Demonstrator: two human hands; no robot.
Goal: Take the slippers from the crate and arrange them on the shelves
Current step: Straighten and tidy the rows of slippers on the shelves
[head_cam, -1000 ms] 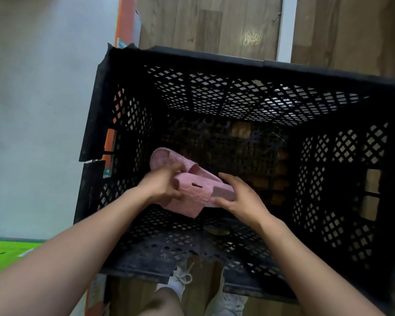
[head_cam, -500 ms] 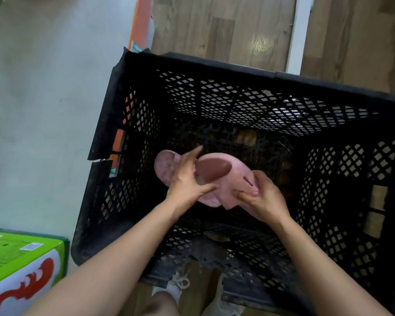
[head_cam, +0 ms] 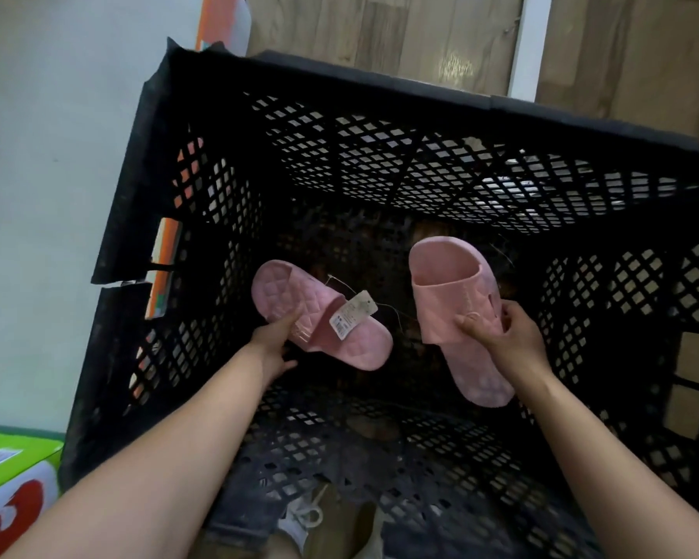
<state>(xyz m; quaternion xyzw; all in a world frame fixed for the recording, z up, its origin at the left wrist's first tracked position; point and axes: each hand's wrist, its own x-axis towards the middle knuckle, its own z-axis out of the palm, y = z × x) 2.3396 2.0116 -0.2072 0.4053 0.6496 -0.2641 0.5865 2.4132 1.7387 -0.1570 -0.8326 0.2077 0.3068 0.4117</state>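
One head-worn camera looks steeply down from close above into a black crate (head_cam: 202, 127), both forearms reaching in from the bottom edge.

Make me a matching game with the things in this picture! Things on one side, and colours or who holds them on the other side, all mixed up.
Things
1. tagged slipper
2. plain slipper
3. crate
4. box

Clues
A. black mesh
B. held by the right hand
C. green on top
D. held by the left hand

Pairs: 1-D, 2-B, 3-A, 4-C
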